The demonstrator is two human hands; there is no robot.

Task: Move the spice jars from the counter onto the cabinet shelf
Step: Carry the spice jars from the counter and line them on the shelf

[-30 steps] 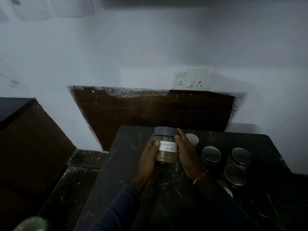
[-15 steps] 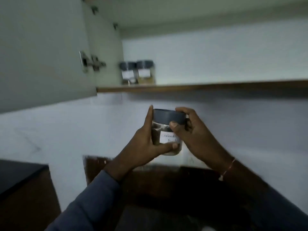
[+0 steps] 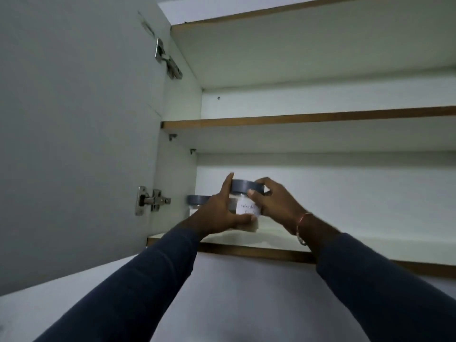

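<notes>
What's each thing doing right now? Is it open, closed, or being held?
cabinet door: open.
labelled jar: lid on, upright, held over the bottom shelf.
left hand: grips the labelled jar.
right hand: grips the labelled jar.
second jar: lid on, partly hidden behind the left hand.

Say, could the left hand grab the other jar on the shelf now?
Probably not yet: the left hand grips the labelled jar. The other jar stands just behind it, unobstructed, so once freed it likely could.

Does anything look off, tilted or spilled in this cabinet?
Nothing stands out. The left hand and right hand hold the jar upright, lid on, at the bottom shelf; a second jar stands beside it.
</notes>
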